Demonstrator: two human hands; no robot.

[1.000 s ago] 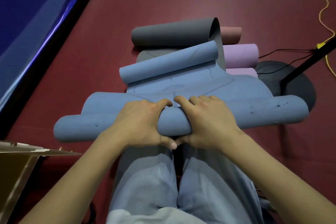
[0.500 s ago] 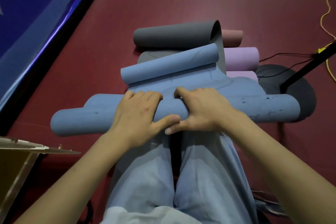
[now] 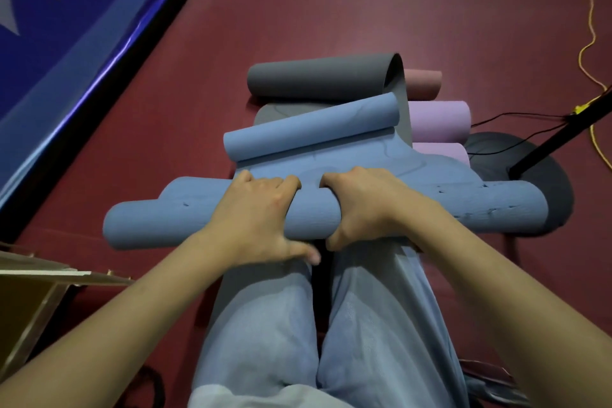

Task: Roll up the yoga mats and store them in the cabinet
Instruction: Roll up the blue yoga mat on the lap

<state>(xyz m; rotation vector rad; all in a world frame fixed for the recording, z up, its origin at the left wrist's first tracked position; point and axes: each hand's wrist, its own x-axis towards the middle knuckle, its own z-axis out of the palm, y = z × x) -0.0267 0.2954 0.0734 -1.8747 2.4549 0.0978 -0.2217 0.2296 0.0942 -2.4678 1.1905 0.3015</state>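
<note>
**Over the knees, a blue mat is rolled with both hands**

At the far left, a blue banner (image 3: 66, 26) is seen along the edge of the red floor (image 3: 364, 10), and a wooden corner (image 3: 39, 288), possibly the cabinet, is caught at the lower left; what it is cannot be told for certain. Next, the rolled part of the blue mat (image 3: 155, 225) is held across the person's knees, its left end jutting out unevenly, so the roll is judged to be telescoping slightly. The left hand (image 3: 255, 219) is laid over the roll, fingers curled across the top and thumb tucked beneath, so that the turns are kept tight. Just beside it, the right hand (image 3: 367, 205) is wrapped round the roll in the same grip, both being set near the middle so that pressure is shared evenly. Beyond the hands, the mat's far end (image 3: 311, 129) is curled back on itself, with a grey mat (image 3: 318, 76) lying under it. Further right, pink and lilac mats (image 3: 437, 119) are stacked, still unrolled at their near part. At the far right, a stand base (image 3: 549, 185) and cables (image 3: 589, 26) are seen.
</note>
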